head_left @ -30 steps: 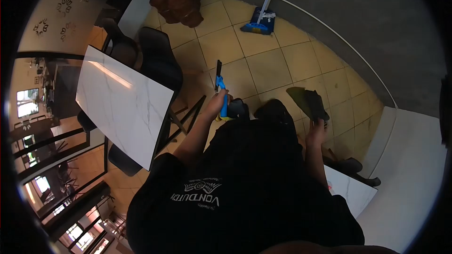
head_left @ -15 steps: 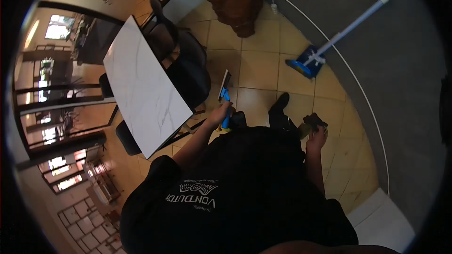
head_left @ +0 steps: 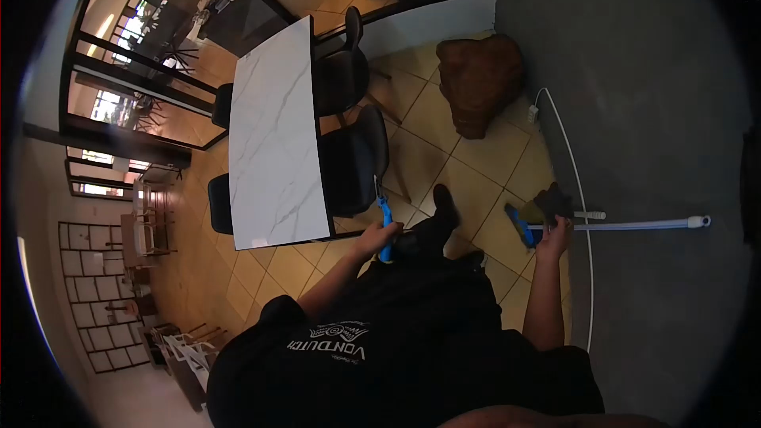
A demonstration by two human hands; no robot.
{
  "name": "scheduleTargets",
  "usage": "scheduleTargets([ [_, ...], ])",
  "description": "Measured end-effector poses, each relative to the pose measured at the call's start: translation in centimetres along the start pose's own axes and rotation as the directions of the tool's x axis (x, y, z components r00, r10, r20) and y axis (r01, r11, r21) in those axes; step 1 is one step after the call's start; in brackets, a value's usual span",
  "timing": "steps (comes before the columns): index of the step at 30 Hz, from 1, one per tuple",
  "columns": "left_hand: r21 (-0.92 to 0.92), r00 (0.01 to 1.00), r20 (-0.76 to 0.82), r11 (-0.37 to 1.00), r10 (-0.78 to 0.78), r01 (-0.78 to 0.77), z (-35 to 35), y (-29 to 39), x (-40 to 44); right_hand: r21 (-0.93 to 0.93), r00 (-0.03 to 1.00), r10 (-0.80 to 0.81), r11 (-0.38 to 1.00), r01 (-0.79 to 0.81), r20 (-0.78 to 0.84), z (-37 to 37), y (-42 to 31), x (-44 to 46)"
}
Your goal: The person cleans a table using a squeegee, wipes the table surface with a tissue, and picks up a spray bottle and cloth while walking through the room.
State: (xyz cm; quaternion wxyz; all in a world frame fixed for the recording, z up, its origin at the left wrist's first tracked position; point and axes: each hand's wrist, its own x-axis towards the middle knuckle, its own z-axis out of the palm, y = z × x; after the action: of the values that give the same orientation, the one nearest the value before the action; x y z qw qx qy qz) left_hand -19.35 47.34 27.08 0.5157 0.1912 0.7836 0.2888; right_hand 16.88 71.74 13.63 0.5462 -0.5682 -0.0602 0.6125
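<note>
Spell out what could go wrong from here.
The right hand, holding a dark cloth, appears close to the long pale handle and might knock it. The white cord runs past that handle and could snag. The blue squeegee in the left hand may bump the nearby black chair.

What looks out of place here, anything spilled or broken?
Mainly the thin white cable: it runs loose in a bowed line along the plain grey wall, its small white end piece near the lumpy reddish-brown object, so it looks untidy. I see no spill or breakage.
</note>
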Motion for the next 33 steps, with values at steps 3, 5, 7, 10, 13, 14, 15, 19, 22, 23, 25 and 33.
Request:
scheduleTargets([
  [3, -0.061, 1.000, -0.012, 0.998, -0.010, 0.009, 0.1, 1.6, 2.6, -0.050, 0.999, -0.041, 0.998, 0.042, 0.022, 5.6, -1.1, 2.3],
  [5, -0.083, 1.000, -0.017, 0.997, -0.003, 0.001, -0.2, 3.6, 6.1, -0.096, 0.996, -0.057, 0.993, 0.064, 0.070, 9.8, -1.4, 2.8],
  [7, -0.135, 0.996, 0.051, 0.989, 0.070, -0.062, -1.0, 6.5, 9.7, -0.133, 0.993, -0.079, 0.987, 0.089, 0.083, 13.2, -1.8, 2.7],
  [10, -0.245, 0.989, 0.040, 0.961, 0.141, -0.127, -2.2, 10.6, 15.1, -0.191, 0.990, -0.110, 0.974, 0.126, 0.093, 19.2, -2.3, 2.2],
  [13, -0.295, 0.957, -0.011, 0.913, 0.290, -0.280, -3.6, 14.8, 20.1, -0.215, 0.982, -0.131, 0.964, 0.158, 0.132, 23.1, -3.2, 4.0],
  [14, -0.304, 0.961, -0.018, 0.914, 0.277, -0.269, -3.8, 16.1, 20.9, -0.221, 0.981, -0.111, 0.964, 0.144, 0.156, 23.5, -3.4, 5.5],
  [15, -0.313, 0.966, -0.033, 0.915, 0.256, -0.254, -4.0, 17.2, 21.0, -0.232, 0.979, -0.081, 0.965, 0.123, 0.185, 23.7, -3.4, 7.0],
  [19, -0.301, 0.969, -0.089, 0.921, 0.230, -0.246, -6.6, 20.4, 22.2, -0.238, 0.929, 0.068, 0.971, 0.022, 0.364, 29.7, -1.5, 12.4],
  [22, -0.303, 0.974, -0.104, 0.926, 0.202, -0.224, -7.2, 19.9, 23.1, -0.256, 0.917, 0.178, 0.963, -0.087, 0.357, 33.8, -1.8, 12.8],
  [23, -0.348, 0.982, -0.135, 0.922, 0.129, -0.169, -7.2, 19.4, 23.5, -0.270, 0.908, 0.196, 0.958, -0.097, 0.370, 34.5, -1.4, 14.0],
  [25, -0.399, 0.983, -0.176, 0.908, 0.060, -0.127, -6.5, 19.1, 23.4, -0.344, 0.871, 0.261, 0.932, -0.114, 0.416, 36.0, -0.2, 17.7],
  [33, -0.633, 0.881, -0.402, 0.771, -0.250, -0.070, 0.2, 19.6, 20.6, -0.461, 0.797, 0.438, 0.857, -0.231, 0.415, 45.3, 0.7, 26.7],
])
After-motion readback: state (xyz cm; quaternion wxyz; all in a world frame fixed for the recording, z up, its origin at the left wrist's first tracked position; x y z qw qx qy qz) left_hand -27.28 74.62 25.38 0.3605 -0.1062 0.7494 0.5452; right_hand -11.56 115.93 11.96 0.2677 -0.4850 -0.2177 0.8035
